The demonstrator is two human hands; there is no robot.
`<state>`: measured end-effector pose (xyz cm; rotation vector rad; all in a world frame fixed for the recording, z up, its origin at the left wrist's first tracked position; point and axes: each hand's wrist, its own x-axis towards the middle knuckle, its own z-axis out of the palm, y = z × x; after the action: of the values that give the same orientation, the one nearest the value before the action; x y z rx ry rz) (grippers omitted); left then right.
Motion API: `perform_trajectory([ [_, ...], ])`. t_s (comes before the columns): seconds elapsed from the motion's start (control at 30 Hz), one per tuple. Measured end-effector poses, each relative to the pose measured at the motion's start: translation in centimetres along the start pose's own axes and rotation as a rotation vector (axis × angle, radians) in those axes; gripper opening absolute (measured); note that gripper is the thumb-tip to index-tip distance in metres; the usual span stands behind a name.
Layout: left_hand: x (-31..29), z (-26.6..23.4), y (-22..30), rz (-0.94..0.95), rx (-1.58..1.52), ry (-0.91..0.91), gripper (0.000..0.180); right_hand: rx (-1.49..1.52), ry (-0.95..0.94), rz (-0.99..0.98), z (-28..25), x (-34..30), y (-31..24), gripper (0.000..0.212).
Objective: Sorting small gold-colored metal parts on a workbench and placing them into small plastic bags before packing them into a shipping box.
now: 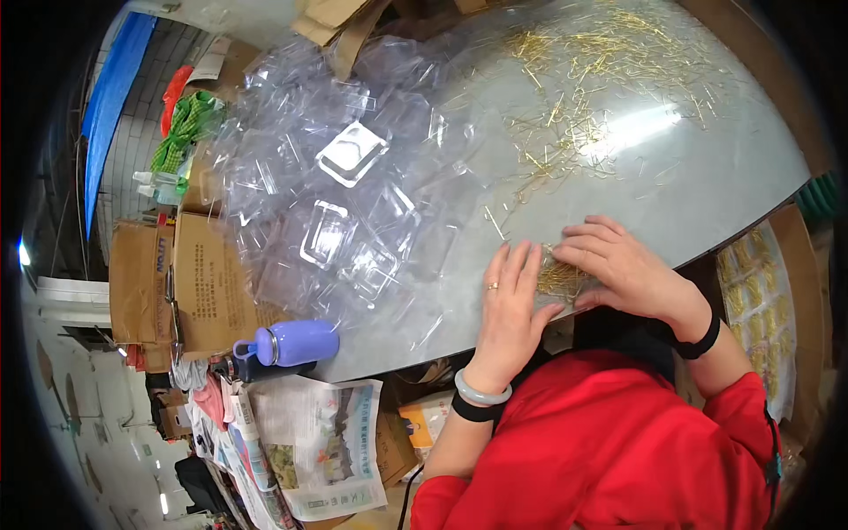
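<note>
A small bunch of thin gold wire pins (558, 280) lies on the grey tabletop near its front edge, between my two hands. My left hand (512, 296) rests on the table at the left of the bunch, fingers stretched forward and open. From the right, my right hand (623, 269) spreads over the bunch with fingers apart, its fingertips touching the pins. Part of the bunch is hidden under those fingers. Farther back, many loose gold pins (574, 132) are scattered across the table, with a few strays near my left fingertips.
Clear plastic blister shells (336, 230) are heaped on the table's left side. A purple bottle (296, 343) lies at the front left corner, beside cardboard boxes (212, 283) and a hanging newspaper (318, 442). At right, a carton holds packed bundles of gold pins (751, 300).
</note>
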<state>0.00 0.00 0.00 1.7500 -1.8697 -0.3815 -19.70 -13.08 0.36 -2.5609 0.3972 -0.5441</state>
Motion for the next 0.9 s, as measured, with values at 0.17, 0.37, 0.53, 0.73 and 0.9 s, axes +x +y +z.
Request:
perform_trajectory([
  [0.17, 0.4, 1.3, -0.5, 0.07, -0.053, 0.002, 0.084, 0.089, 0.052, 0.002, 0.5, -0.2, -0.1, 0.058],
  [0.37, 1.4, 2.1, 1.4, 0.074, -0.034, 0.043, 0.078, 0.051, 0.326, 0.29, 2.3, -1.9, -2.2, 0.058],
  [0.53, 1.4, 2.8, 0.0, 0.136, 0.011, -0.019, 0.064, 0.295, 0.288, 0.17, 3.5, -1.2, -2.8, 0.075],
  [0.73, 1.1, 2.9, -0.2, 0.147, -0.017, 0.032, 0.062, 0.069, 0.03, 0.064, -0.1, -0.1, -0.1, 0.088],
  [0.9, 1.2, 2.5, 0.1, 0.142, -0.054, 0.031, 0.062, 0.02, 0.176, 0.135, -0.4, -1.0, -0.6, 0.076],
])
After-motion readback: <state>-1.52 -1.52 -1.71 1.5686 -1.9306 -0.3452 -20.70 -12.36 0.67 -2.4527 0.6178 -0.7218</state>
